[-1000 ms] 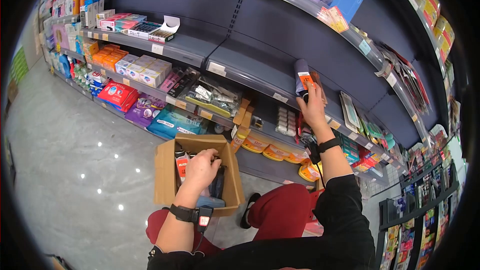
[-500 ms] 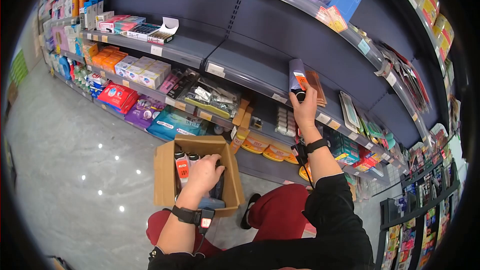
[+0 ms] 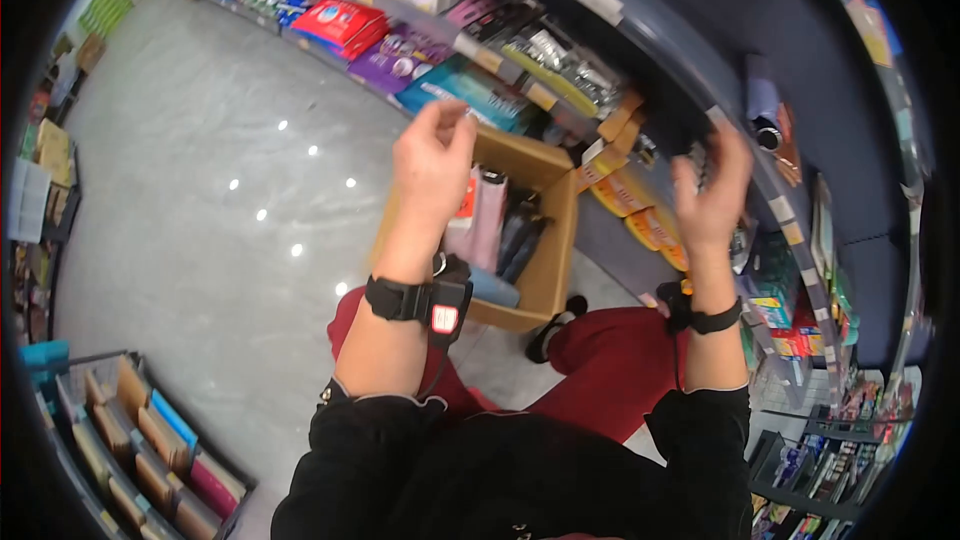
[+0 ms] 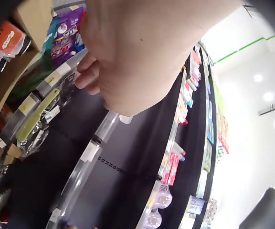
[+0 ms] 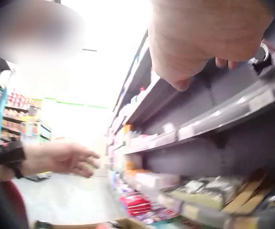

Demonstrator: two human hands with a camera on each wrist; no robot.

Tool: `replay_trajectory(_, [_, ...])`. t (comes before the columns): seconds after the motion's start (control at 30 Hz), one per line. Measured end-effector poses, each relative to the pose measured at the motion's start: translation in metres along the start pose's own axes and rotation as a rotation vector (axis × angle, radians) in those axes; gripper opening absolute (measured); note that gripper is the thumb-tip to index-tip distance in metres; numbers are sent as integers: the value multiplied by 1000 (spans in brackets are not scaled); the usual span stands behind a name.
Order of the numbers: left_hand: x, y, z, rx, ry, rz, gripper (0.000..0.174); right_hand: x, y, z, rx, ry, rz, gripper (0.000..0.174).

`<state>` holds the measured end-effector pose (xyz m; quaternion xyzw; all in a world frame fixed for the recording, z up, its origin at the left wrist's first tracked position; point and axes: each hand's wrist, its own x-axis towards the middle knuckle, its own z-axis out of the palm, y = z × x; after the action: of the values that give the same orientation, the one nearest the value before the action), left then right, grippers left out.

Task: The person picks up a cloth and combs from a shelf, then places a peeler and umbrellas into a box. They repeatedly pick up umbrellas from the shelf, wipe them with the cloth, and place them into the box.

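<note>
We are seeing the left hand (image 3: 432,165) hanging above the left side of the carton (image 3: 558,240), its fingers loosely bent and pinching nothing visible. The right hand (image 3: 715,190), blurred, is hovering near the shelf (image 3: 665,45) with thumb and fingers apart, also seemingly empty. At right, the purple bottle (image 3: 762,100) is lying on this shelf, cap toward the front, perhaps for easy grasping. Pink bottles (image 3: 488,210) are resting inside the carton, whose walls are probably keeping them together.
</note>
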<state>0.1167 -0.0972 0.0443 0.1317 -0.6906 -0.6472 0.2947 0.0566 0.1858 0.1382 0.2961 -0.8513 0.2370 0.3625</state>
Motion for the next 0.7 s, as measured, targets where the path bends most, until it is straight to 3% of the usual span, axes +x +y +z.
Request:
replay_trajectory(0.03, [-3,0,-8,22,-2,-14,23,-12,-26,16,137,-215,102,51])
replay_trajectory(0.1, [4,11,-12,-199,89,-63,24,-41,-54,61,349,-657,-116,57])
replay_trajectory(0.13, [7,10,-13,-205,102,-87,24,-49,-73,79,501,-894,-112,61])
replay_trajectory(0.17, [6,7,-17,-225,101,-111,24,-95,-80,116,457,-932,-50,62])
replay_trajectory(0.2, [6,8,-18,-188,59,-148,24,-92,-102,117,632,-907,-208,64])
replay_trajectory(0.27, [4,4,-11,-236,31,-143,24,-118,-122,151,660,-911,-196,75])
replay_trajectory(0.33, [4,2,-5,-222,8,-140,22,-124,-144,176,510,-1291,62,77])
replay_trajectory(0.37, [5,0,-2,-234,-10,-125,22,-130,-150,183,575,-1344,146,77])
replay_trajectory(0.57, [2,-1,1,-207,-107,-152,18,-120,-129,152,655,-1274,140,66])
replay_trajectory(0.67, [-2,2,3,-210,-133,-162,18,-106,-101,123,534,-1263,234,61])
replay_trajectory(0.7, [-3,2,4,-214,-133,-157,18,-116,-86,125,469,-1169,165,59])
